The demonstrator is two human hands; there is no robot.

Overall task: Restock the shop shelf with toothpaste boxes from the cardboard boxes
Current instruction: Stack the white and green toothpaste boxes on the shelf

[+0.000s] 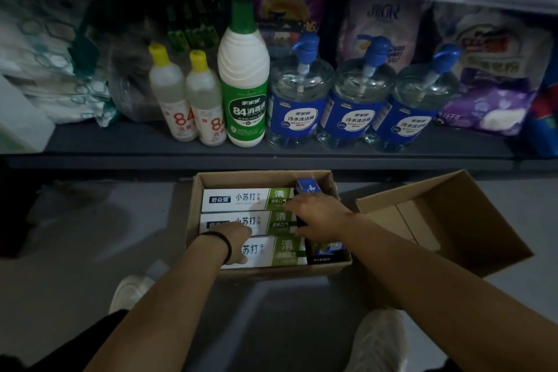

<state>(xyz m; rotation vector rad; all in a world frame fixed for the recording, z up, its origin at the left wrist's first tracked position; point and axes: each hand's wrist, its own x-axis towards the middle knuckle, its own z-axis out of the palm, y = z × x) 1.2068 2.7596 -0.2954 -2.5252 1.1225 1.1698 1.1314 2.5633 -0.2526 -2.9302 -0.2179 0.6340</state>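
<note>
Cardboard box (265, 179) on the floor near the shelf (120, 142) holds three white toothpaste boxes (238, 199), none shelved yet by the look of it, left hand (237, 243) flat on them, right hand (317, 214) gripping a blue box (308, 187).

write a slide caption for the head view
Both hands reach into a cardboard box of toothpaste boxes below the shelf.
</note>
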